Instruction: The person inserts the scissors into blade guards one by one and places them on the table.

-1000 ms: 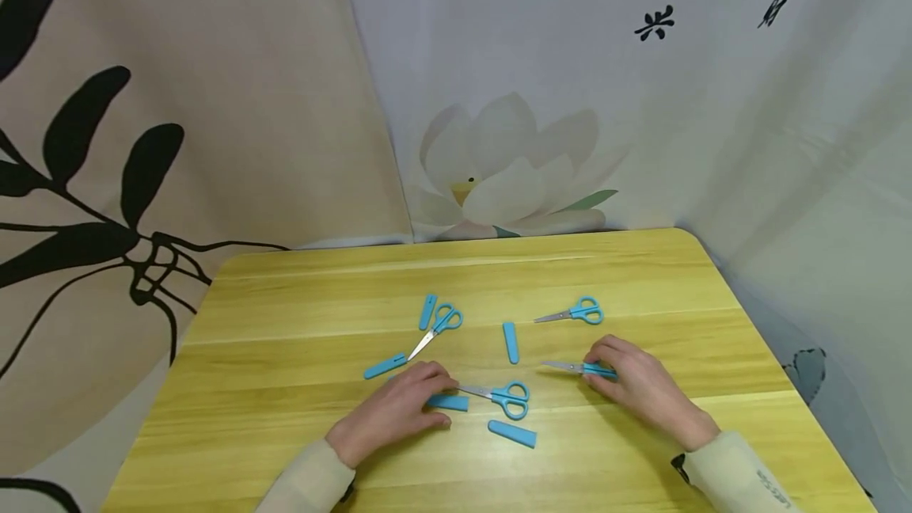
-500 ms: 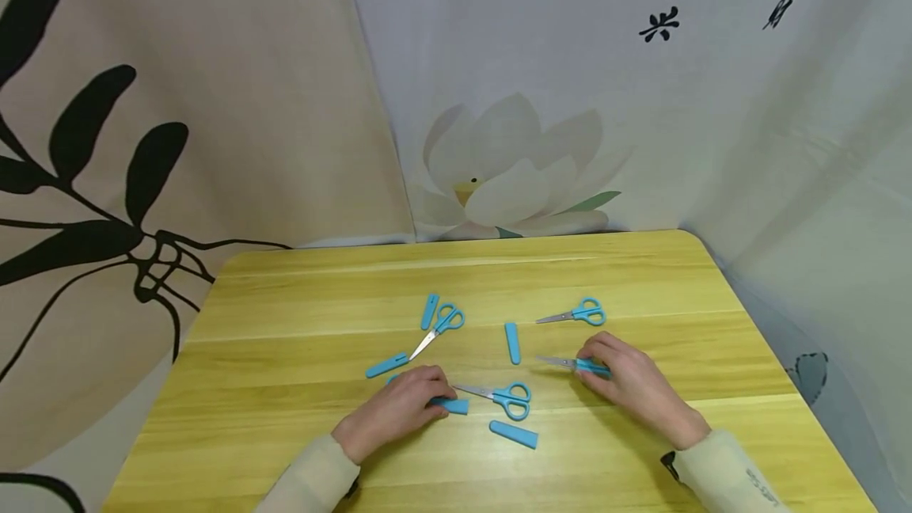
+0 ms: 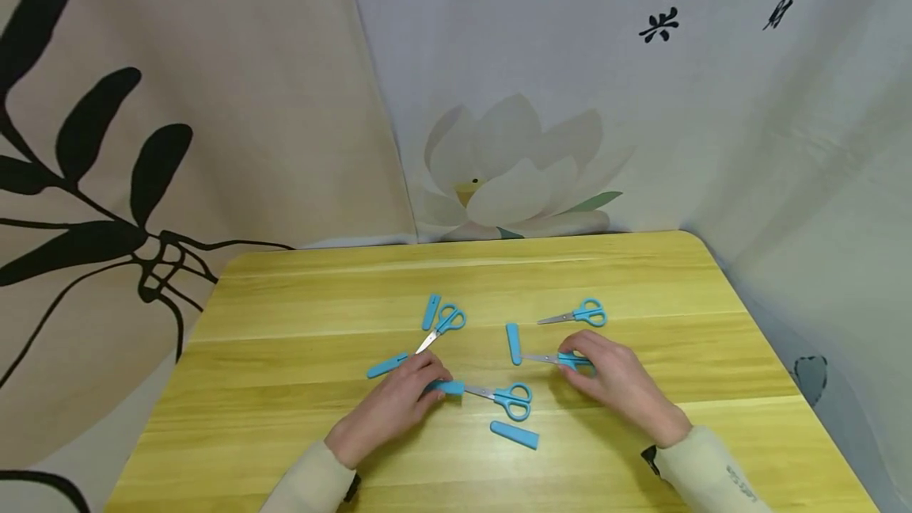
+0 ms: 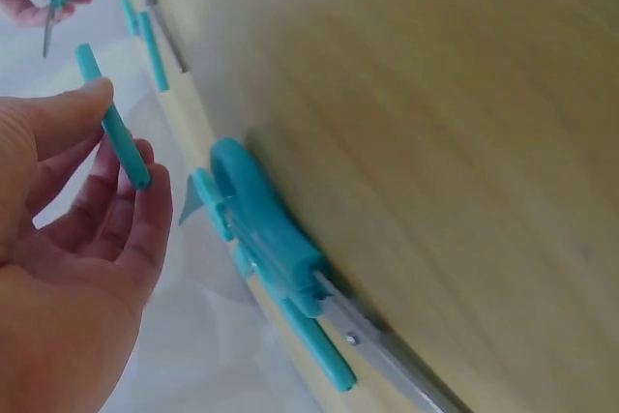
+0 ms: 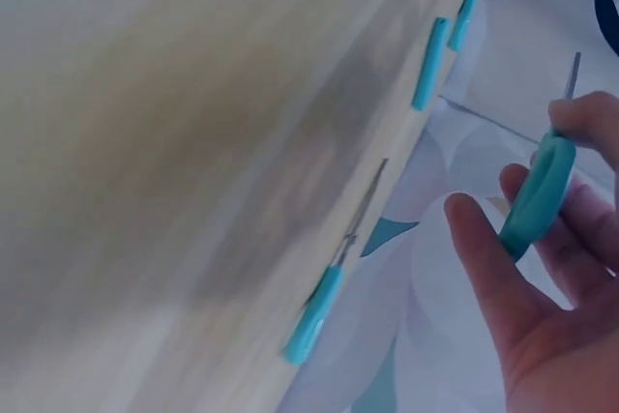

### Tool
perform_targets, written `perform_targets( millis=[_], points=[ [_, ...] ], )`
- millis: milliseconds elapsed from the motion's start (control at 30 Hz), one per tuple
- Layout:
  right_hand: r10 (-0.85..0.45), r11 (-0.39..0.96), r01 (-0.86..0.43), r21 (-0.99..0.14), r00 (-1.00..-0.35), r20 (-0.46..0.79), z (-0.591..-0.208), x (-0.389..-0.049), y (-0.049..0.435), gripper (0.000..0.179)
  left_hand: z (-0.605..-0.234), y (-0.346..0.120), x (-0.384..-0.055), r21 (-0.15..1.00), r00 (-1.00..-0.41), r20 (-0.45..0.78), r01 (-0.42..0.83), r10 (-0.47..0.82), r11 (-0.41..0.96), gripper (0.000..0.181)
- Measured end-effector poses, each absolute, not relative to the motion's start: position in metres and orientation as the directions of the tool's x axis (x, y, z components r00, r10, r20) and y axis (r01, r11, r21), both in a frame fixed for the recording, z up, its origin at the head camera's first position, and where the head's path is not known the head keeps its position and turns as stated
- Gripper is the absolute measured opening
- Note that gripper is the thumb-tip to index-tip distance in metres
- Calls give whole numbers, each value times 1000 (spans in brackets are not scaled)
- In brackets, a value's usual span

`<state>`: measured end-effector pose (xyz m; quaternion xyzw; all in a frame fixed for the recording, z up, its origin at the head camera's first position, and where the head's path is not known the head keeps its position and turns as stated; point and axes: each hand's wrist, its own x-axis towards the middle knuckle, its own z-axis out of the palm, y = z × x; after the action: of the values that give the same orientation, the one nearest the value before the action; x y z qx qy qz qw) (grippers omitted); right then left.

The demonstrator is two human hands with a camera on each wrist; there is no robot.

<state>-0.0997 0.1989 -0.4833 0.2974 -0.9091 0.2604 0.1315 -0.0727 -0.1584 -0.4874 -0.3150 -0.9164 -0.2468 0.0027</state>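
My left hand pinches a blue scissors sheath between thumb and fingers, raised above the table, its wide end pointing right. My right hand holds small blue-handled scissors by the handles, blades pointing left toward the other hand. Part of the handles is hidden by the fingers in the head view. Between the hands and nearer the person, another pair of scissors lies with its blade tips by the held sheath in the head view. A loose sheath lies just in front of that pair.
Behind the left hand lie one pair of scissors and two sheaths, one upright in view and a slanted sheath. A further sheath and scissors lie toward the back right of the wooden table. Printed curtains hang behind.
My left hand has picked the sheath up from the table and moved it slightly away from the person. My right hand has shifted left with the scissors, bringing the blades closer to the sheath.
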Motion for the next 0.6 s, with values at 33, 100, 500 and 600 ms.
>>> perform_targets(
  millis=[33, 100, 500, 600],
  points=[
    [-480, 678, -623, -390, -777, 408, -482, -100, 197, 23, -486, -158, -73, 452, -811, 161, 568, 563, 688, 15],
    [-491, 662, -646, -380, -757, 432, -481, -101, 192, 23, -483, -157, -73, 466, -827, 166, 545, 537, 697, 16],
    [-489, 643, -668, -375, -735, 470, -472, -100, 170, 25, -473, -153, -71, 538, -871, 249, 488, 423, 687, 20],
    [-496, 631, -683, -369, -720, 484, -471, -100, 164, 25, -473, -153, -71, 535, -875, 273, 484, 401, 692, 20]
  ],
)
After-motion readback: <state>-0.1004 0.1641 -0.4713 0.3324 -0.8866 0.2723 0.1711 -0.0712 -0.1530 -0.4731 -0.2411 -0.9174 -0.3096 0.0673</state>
